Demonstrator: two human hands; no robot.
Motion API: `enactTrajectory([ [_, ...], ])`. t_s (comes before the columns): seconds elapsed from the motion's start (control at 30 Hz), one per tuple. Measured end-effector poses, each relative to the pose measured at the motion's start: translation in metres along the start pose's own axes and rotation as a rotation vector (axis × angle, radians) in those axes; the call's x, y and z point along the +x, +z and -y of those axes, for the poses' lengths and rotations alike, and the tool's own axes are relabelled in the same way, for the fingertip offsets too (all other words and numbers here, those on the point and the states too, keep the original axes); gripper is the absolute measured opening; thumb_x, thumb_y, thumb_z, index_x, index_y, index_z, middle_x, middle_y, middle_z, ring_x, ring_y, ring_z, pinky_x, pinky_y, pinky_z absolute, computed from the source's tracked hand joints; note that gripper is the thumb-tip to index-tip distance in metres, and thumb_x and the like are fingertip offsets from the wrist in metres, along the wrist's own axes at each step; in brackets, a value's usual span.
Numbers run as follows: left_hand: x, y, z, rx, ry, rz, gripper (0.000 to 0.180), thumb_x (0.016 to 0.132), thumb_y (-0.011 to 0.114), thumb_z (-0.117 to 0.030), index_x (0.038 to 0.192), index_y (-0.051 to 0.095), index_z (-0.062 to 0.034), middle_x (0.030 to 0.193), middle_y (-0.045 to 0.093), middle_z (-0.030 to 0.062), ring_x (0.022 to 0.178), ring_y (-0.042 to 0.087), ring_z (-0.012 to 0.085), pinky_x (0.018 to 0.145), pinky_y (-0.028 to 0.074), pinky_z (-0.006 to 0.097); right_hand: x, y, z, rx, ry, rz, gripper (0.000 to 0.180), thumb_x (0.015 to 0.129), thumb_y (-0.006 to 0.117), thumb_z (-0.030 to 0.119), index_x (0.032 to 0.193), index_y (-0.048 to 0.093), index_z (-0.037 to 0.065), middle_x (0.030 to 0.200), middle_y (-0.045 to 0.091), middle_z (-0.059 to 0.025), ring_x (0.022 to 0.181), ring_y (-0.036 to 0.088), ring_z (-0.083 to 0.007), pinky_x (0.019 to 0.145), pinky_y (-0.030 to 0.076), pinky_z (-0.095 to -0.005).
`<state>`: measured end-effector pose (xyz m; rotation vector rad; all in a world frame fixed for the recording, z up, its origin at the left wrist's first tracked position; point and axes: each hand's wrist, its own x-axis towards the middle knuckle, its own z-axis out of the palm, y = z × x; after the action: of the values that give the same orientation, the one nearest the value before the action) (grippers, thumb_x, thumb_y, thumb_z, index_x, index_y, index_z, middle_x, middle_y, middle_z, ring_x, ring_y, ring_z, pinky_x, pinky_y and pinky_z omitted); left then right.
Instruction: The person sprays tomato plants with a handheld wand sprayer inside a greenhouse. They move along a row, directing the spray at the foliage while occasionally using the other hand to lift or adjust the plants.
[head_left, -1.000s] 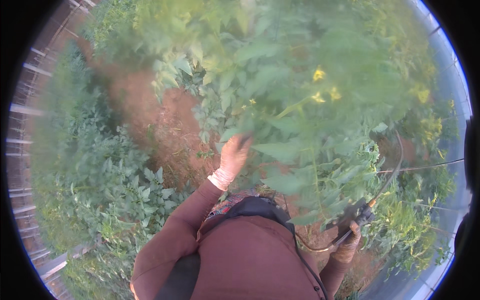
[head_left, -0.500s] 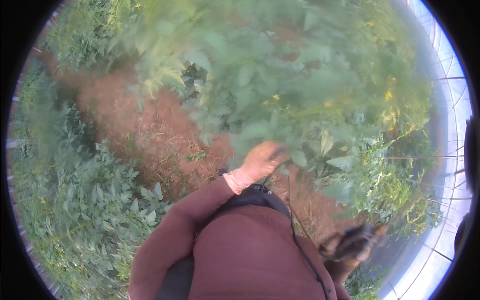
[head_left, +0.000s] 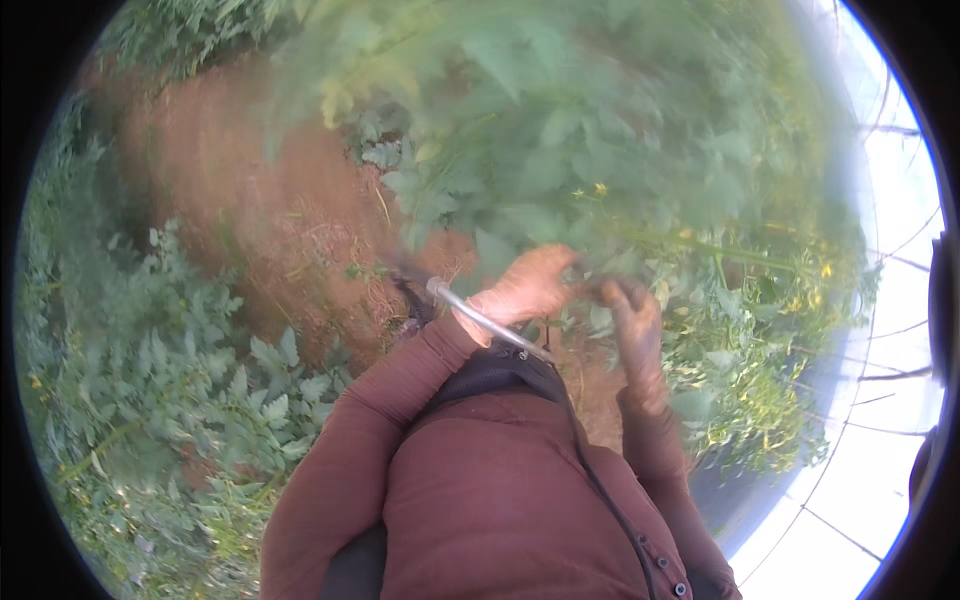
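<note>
My left hand (head_left: 530,284) reaches in among the leaves of a yellow-flowered tomato plant (head_left: 560,180), its fingertips drawn together. Close on its right, my right hand (head_left: 638,330) is raised with bent, dark-stained fingers that point toward the left hand. The fingertips of both hands are smeared by motion, and what lies between them I cannot make out. Across my left wrist runs a slim grey metal rod (head_left: 486,320). A black cord or hose (head_left: 600,482) comes down the front of my maroon shirt toward the rod's lower end.
Dense green plants (head_left: 180,380) stand along the left. Reddish bare soil (head_left: 270,210) with dry plant bits forms a path between the rows. To the right curves a pale plastic greenhouse wall (head_left: 850,450) with thin dark lines. Blurred leaves hang close above the hands.
My right hand has come up from the lower right to beside my left hand. The grey rod now shows across my left wrist. The view has shifted slightly.
</note>
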<state>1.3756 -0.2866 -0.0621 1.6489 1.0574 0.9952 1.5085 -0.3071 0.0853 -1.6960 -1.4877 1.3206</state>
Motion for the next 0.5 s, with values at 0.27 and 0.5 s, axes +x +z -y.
enactTrajectory([
  [0.27, -0.026, -0.029, -0.026, -0.391, -0.181, 0.307, 0.056, 0.081, 0.069, -0.053, 0.117, 0.064, -0.0106, 0.116, 0.064, 0.0142, 0.108, 0.060, 0.0313, 0.093, 0.047, 0.040, 0.087, -0.047, -0.178, -0.256, 0.146, 0.327, 0.042, 0.094, 0.053, 0.032, 0.120, 0.056, -0.001, 0.110, 0.062, -0.0126, 0.101, 0.059, -0.0267, 0.087, 0.049, -0.0381],
  [0.5, -0.033, -0.023, -0.007, -0.350, 0.086, 0.196, 0.060, 0.082, 0.062, -0.059, 0.113, 0.064, -0.0081, 0.109, 0.063, 0.0172, 0.106, 0.057, 0.0359, 0.092, 0.045, 0.043, 0.114, -0.087, -0.226, 0.066, 0.287, 0.306, 0.049, 0.094, 0.055, 0.037, 0.128, 0.050, 0.002, 0.121, 0.057, -0.0126, 0.110, 0.055, -0.0265, 0.094, 0.047, -0.0414],
])
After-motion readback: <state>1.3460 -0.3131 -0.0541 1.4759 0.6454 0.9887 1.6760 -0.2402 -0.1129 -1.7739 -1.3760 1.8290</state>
